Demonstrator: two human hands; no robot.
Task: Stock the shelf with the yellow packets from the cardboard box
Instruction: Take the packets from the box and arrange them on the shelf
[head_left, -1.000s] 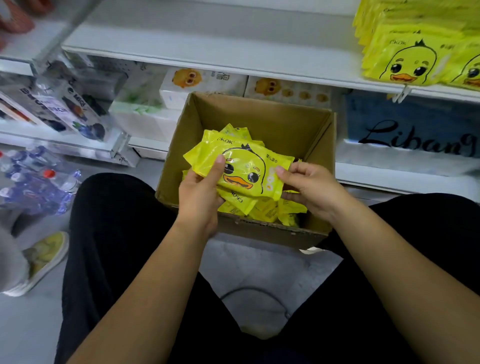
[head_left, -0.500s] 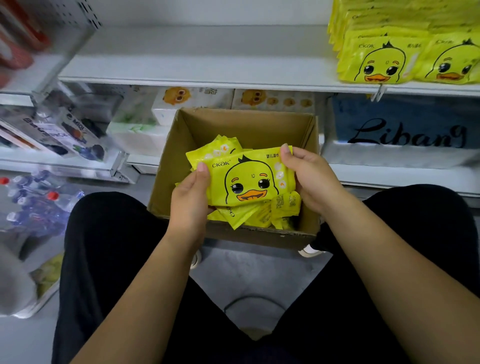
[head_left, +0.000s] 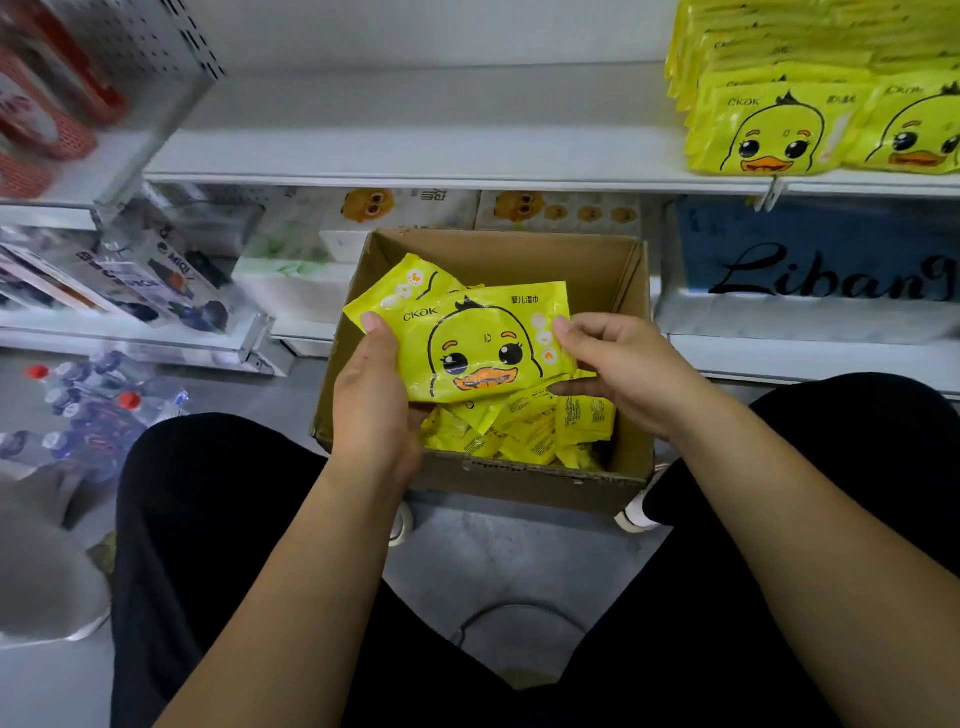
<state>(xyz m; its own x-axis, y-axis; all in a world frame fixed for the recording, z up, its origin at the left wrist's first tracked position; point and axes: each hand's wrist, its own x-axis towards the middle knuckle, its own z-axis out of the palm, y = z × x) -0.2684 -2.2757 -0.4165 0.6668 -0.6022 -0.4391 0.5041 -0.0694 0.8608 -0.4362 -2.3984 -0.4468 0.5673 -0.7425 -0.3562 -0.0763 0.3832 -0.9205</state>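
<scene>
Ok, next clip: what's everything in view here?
cardboard box: one, brown, on the floor
held packets: at least two, yellow, above the box
loose packets: several, yellow, inside the box
shelved packets: stacked rows, yellow, upper shelf, right
water bottles: several, clear, red caps, floor left
blue pack: one, blue, lower shelf, right
left-hand grip: one, holds held packets' left edge
right-hand grip: one, pinches their right edge

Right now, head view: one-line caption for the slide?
Left hand and right hand hold a stack of yellow duck packets over the cardboard box, below a shelf with matching packets.
</scene>
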